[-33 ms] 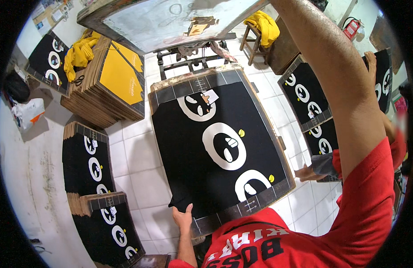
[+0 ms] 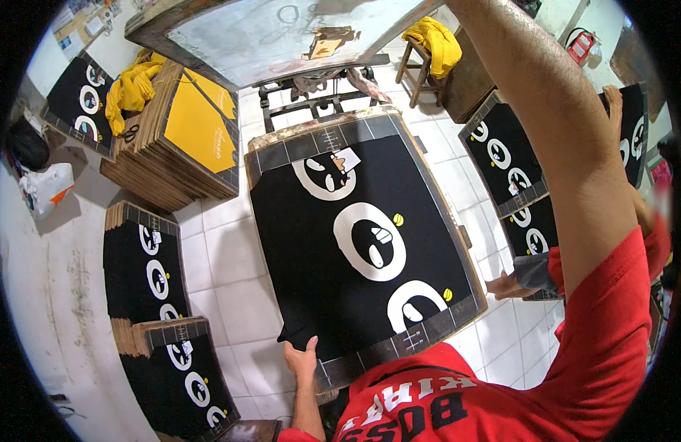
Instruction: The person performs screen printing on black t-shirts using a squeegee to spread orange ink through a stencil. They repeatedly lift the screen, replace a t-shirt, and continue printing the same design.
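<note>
A black fabric panel (image 2: 304, 250) lies on a flat board (image 2: 373, 127) with grid marks along its far and near ends. White rings with dark centres and small yellow marks are printed on the panel. My left hand (image 2: 301, 361) grips the near left corner, thumb on top of the fabric, which is slightly bunched there; its other fingers are partly hidden. My right arm (image 2: 554, 96) reaches up and forward past the top edge, so the right hand is out of view. Beyond the board, a tilted screen printing frame (image 2: 155, 28) with pale mesh stands raised.
Boards with black printed panels (image 2: 127, 258) line the left. A stack of boards (image 2: 134, 173) carries yellow fabric and scissors (image 2: 131, 133). At right, another person's hand (image 2: 505, 286) is beside more black panels (image 2: 479, 158). A stool (image 2: 416, 85) holds yellow cloth (image 2: 438, 48).
</note>
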The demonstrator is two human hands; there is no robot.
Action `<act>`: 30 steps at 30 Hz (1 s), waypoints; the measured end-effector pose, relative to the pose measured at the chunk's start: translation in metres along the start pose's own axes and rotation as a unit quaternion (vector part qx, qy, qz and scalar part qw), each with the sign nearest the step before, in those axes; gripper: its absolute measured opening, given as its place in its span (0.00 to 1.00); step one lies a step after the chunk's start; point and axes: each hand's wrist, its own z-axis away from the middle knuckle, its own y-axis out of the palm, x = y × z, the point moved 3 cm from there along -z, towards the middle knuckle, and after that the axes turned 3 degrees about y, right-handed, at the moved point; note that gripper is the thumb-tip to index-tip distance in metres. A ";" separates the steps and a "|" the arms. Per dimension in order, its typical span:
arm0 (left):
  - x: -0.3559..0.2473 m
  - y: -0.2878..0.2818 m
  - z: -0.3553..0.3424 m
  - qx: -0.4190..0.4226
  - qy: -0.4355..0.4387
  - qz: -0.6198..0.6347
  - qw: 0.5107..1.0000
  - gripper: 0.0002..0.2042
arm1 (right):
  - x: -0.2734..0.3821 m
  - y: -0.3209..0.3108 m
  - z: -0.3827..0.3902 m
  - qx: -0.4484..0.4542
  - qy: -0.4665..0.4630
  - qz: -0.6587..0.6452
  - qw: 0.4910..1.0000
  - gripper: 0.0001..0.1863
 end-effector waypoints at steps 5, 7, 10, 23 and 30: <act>-0.020 -0.004 -0.004 -0.032 -0.012 -0.118 0.992 0.39 | 0.003 0.000 -0.012 0.016 -0.021 0.003 1.000 0.26; -0.027 -0.006 -0.004 -0.026 -0.018 -0.117 0.993 0.41 | 0.003 -0.001 -0.014 0.014 -0.023 0.002 1.000 0.26; -0.029 -0.008 -0.007 0.015 -0.052 -0.094 0.994 0.43 | 0.005 -0.001 -0.016 0.014 -0.030 0.001 0.999 0.25; -0.012 -0.001 -0.017 0.004 -0.055 -0.065 0.996 0.44 | 0.006 0.000 -0.020 0.011 -0.061 -0.003 0.998 0.24; -0.017 0.009 -0.031 -0.034 -0.067 -0.118 0.990 0.45 | -0.002 0.008 -0.039 0.007 -0.085 -0.022 0.996 0.24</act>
